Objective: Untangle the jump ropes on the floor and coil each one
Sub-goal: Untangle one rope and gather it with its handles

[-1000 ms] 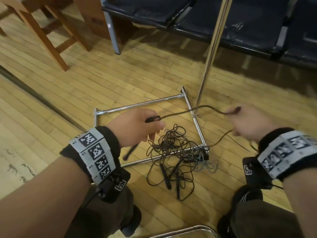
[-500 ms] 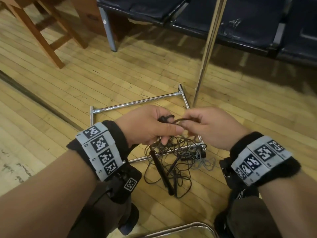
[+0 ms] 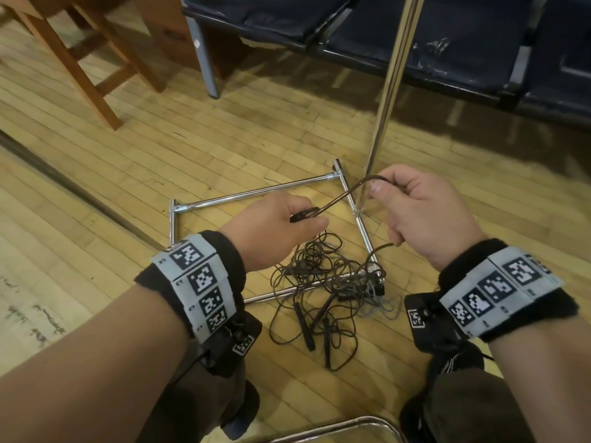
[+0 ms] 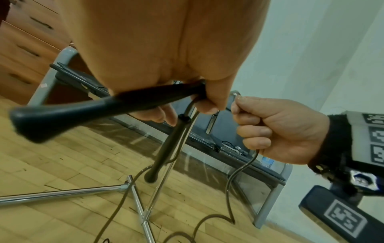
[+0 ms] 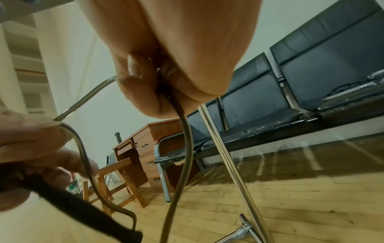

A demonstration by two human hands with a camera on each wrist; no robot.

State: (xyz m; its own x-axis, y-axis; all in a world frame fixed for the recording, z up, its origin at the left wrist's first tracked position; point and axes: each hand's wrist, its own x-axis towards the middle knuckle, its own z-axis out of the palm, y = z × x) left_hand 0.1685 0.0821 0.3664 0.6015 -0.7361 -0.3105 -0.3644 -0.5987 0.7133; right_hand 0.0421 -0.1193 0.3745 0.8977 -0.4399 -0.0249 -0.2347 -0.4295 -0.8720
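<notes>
Wood plank floor [image 3: 96,193] under us, wooden chair [image 3: 80,52] at far left, a wooden desk with drawers [image 5: 145,144] behind it, a row of dark padded seats [image 3: 447,36] along the back. We go left to right.

Our left hand [image 3: 271,228] is up over the floor, fingers curled tight around two black handles [image 4: 87,108] of one jump rope; in the left wrist view one handle sticks out sideways and the second [image 4: 166,148] hangs downward from the same grip. A dark cord [image 3: 339,199] runs from that fist up and across to our right hand.

Below and between our hands, the tangled pile of jump ropes [image 3: 323,282] lies on the floor, draped over the near bar of a chrome tube frame [image 3: 256,195] lying flat there. More black handles [image 3: 303,327] stick out of the pile toward us. We can't tell how many ropes are in it.

A chrome pole [image 3: 393,75] rises from the frame's right side, just behind the cord.

Our right hand [image 3: 422,215] is fisted, thumb and fingers pinching the cord; the cord exits under the fist and drops to the pile. Both wrists carry marker bands [image 3: 198,279].
</notes>
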